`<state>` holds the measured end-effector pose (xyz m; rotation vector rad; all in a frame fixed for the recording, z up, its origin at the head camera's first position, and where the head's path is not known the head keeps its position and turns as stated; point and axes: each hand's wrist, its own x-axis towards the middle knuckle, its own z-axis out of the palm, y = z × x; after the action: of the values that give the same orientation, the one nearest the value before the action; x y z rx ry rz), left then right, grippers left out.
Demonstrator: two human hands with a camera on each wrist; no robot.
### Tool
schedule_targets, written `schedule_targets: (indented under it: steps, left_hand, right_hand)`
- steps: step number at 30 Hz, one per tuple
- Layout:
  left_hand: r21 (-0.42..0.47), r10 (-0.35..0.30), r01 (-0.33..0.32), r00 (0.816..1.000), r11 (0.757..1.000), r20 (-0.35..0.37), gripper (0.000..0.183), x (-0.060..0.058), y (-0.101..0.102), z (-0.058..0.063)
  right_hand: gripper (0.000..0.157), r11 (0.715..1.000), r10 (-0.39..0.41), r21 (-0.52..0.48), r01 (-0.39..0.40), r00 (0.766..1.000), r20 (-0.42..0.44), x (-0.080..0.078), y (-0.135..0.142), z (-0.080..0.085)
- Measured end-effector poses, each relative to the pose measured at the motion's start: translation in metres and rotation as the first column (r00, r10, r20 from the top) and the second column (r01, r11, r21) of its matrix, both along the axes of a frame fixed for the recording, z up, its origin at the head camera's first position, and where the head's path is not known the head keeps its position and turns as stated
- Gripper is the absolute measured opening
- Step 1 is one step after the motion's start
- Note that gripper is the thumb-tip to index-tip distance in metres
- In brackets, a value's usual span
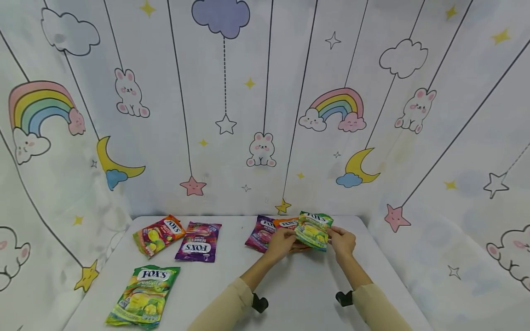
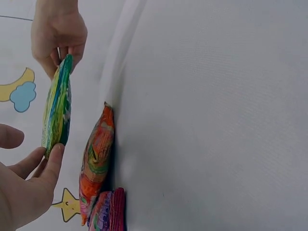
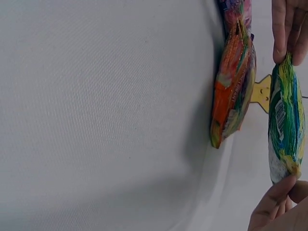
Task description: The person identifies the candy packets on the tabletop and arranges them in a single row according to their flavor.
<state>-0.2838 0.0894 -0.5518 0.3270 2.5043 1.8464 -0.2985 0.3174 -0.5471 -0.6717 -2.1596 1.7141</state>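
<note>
A small green bag of Fox's candy point(image 1: 313, 230) is held up between both hands, above the far right part of the table. My left hand point(image 1: 281, 243) pinches its left edge, and my right hand point(image 1: 342, 240) grips the right edge. From the left wrist, the green bag point(image 2: 58, 106) appears edge-on, apart from the tabletop. Just behind and left of it, an orange Fox's bag point(image 1: 285, 223) lies partly hidden by the left hand and the green bag. Beside that is a purple Fox's bag point(image 1: 262, 232), partly overlapped by the orange one.
On the left of the white table point(image 1: 232, 285) lie a red Fox's bag point(image 1: 159, 235), a purple berries bag point(image 1: 198, 242) with its lettering upside down, and a larger green bag point(image 1: 145, 296) nearer the front. A patterned curtain point(image 1: 232, 174) rises behind the table.
</note>
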Motion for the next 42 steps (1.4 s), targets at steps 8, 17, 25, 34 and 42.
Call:
schedule_targets:
  steps: [8, 17, 25, 34, 42]
  left_hand:
    - [0.013, 0.014, -0.014, 1.0, 1.0, -0.014, 0.026, 0.002, -0.013, 0.004]
    - [0.022, -0.007, 0.008, 1.0, 1.0, -0.026, 0.026, 0.0, -0.031, 0.006]
    - [0.004, 0.025, -0.025, 0.997, 1.0, -0.073, 0.023, 0.006, -0.039, 0.005]
    - [0.031, 0.028, -0.026, 0.998, 0.999, -0.064, 0.023, 0.011, -0.047, 0.007]
    - [0.03, 0.044, -0.042, 0.997, 0.999, -0.066, 0.021, 0.013, -0.052, 0.007]
  right_hand:
    - [0.029, 1.0, 0.016, -0.009, -0.016, 1.0, -0.021, 0.001, -0.012, 0.005]
    - [0.029, 0.999, 0.04, -0.022, -0.041, 0.998, -0.043, 0.003, -0.024, 0.009]
    - [0.028, 0.998, 0.055, -0.04, -0.057, 0.997, -0.053, 0.003, -0.033, 0.012]
    - [0.028, 0.996, 0.07, -0.048, -0.073, 0.996, -0.057, 0.005, -0.038, 0.012]
    - [0.027, 0.996, 0.07, -0.056, -0.073, 0.996, -0.059, 0.009, -0.045, 0.016]
